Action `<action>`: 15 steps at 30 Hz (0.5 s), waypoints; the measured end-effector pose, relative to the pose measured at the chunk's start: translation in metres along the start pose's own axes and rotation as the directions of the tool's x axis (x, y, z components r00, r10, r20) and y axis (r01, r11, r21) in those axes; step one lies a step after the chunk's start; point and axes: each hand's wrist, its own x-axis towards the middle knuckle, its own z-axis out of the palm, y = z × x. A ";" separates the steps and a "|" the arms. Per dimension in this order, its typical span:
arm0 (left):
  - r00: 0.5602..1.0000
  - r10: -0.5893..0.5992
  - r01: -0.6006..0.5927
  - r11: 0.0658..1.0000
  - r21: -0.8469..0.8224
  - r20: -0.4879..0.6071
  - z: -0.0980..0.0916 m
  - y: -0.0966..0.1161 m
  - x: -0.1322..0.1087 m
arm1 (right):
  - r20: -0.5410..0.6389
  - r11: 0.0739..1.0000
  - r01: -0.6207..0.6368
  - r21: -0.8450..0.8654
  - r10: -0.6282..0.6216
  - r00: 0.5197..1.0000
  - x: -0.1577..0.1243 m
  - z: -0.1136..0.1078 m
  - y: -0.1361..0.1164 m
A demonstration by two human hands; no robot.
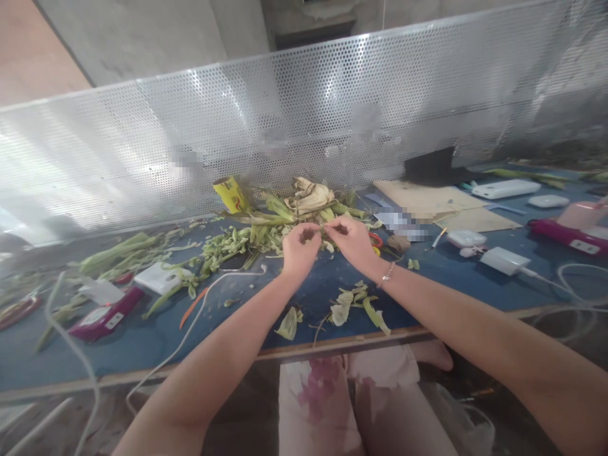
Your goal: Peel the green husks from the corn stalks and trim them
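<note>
My left hand (300, 253) and my right hand (352, 242) meet over the middle of the blue table. Thumb and fingers are pinched on both, tip to tip. Whatever lies between the fingertips is too small to make out. Just beyond them lie green leaves (275, 212) and a crumpled pale dry husk (311, 196). A heap of folded or knotted green strips (228, 247) spreads left of my left hand. Looped red and yellow handles (376, 240), perhaps of scissors, and a small brown bundle (398, 244) lie beside my right wrist. Loose pale leaf scraps (349, 304) lie between my forearms.
A perforated metal screen (313, 107) closes off the table's back. A yellow can (231, 193) leans there. White cables (190, 326) cross the left side. Purple devices (107, 316) sit at both ends. Brown paper sheets (427, 196) and white chargers (505, 259) lie right.
</note>
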 end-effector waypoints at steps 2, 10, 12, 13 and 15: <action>0.999 -0.050 0.050 0.998 -0.046 0.011 0.000 0.000 0.000 | -0.003 1.000 0.006 -0.026 -0.006 1.000 -0.001 0.000 -0.001; 0.997 -0.048 0.056 0.989 -0.140 0.060 -0.001 -0.005 0.003 | 0.009 0.984 0.165 -0.072 -0.165 0.986 0.001 -0.001 -0.001; 0.997 -0.052 0.059 0.986 -0.155 0.051 -0.001 -0.006 0.003 | 0.030 0.965 0.240 -0.104 -0.238 0.971 0.002 -0.002 0.001; 0.997 -0.055 0.062 0.984 -0.164 0.048 -0.001 -0.006 0.003 | 0.040 0.953 0.278 -0.125 -0.275 0.961 0.002 -0.002 0.003; 0.997 -0.070 0.077 0.980 -0.183 0.045 0.000 -0.006 0.004 | 0.062 0.915 0.360 -0.180 -0.354 0.933 0.004 -0.004 0.007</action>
